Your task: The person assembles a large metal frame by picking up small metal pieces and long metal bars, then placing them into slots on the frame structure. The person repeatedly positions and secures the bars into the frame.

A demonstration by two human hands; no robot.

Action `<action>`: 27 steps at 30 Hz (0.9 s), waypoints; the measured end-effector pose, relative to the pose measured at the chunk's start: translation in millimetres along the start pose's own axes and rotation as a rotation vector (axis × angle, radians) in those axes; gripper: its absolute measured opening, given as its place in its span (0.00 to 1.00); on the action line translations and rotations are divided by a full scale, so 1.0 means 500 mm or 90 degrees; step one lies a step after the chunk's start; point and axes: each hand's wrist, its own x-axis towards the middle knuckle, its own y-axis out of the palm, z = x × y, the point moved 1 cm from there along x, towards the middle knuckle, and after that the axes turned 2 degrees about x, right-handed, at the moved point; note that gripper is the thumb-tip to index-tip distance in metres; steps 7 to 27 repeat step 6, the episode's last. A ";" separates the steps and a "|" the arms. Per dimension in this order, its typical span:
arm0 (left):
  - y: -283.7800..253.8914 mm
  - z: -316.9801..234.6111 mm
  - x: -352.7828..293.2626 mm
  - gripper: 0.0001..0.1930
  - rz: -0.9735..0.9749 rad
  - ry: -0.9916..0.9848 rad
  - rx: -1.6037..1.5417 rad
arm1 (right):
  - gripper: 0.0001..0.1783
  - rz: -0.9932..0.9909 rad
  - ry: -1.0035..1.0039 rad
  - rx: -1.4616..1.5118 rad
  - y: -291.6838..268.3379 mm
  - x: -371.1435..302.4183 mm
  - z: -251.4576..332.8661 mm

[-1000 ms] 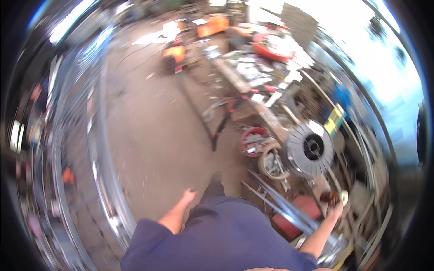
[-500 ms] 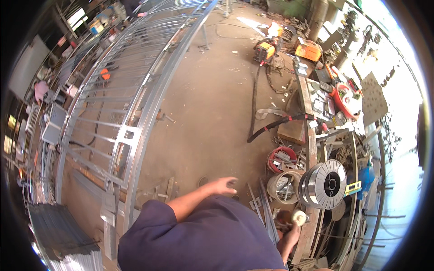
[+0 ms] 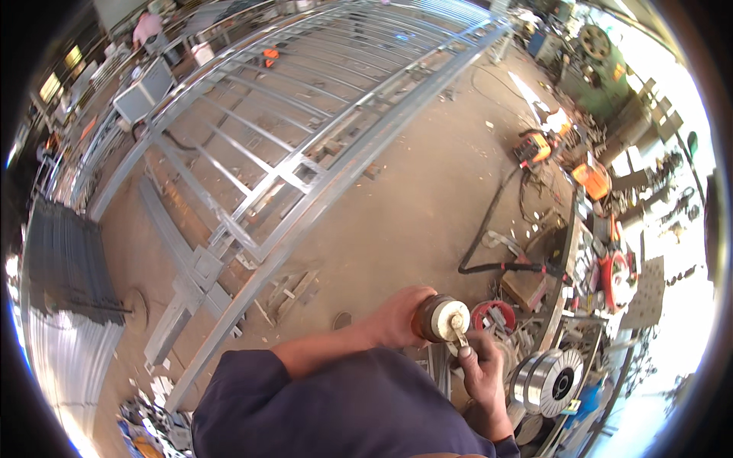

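A brown bottle [image 3: 421, 320] with a cream lid [image 3: 443, 313] is held up in front of my body. My left hand [image 3: 393, 317] is closed around the bottle's side, with some fingers hidden behind it. On the lid's near edge, my right hand [image 3: 482, 370] pinches a small pale loop [image 3: 460, 337] between thumb and fingers. The lid sits on the bottle, tilted toward me. What is inside does not show.
A long welded metal frame [image 3: 286, 168] stretches across the left. To my right are a wire spool [image 3: 544, 383], a red bucket [image 3: 489, 307] of offcuts and a cluttered bench [image 3: 561, 294]. A black cable [image 3: 479, 243] crosses the floor. A person [image 3: 149, 30] in pink stands far left.
The bottle has come from beside the bench to in front of me. My left hand, open and empty before, now grips it; my right hand has shifted to the lid's loop. My view has turned left.
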 end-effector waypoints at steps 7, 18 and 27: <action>-0.115 0.035 -0.107 0.51 -0.200 0.016 0.172 | 0.39 0.157 -0.070 -0.720 0.170 0.171 0.138; -0.115 0.035 -0.107 0.51 -0.200 0.016 0.172 | 0.39 0.157 -0.070 -0.720 0.170 0.171 0.138; -0.115 0.035 -0.107 0.51 -0.200 0.016 0.172 | 0.39 0.157 -0.070 -0.720 0.170 0.171 0.138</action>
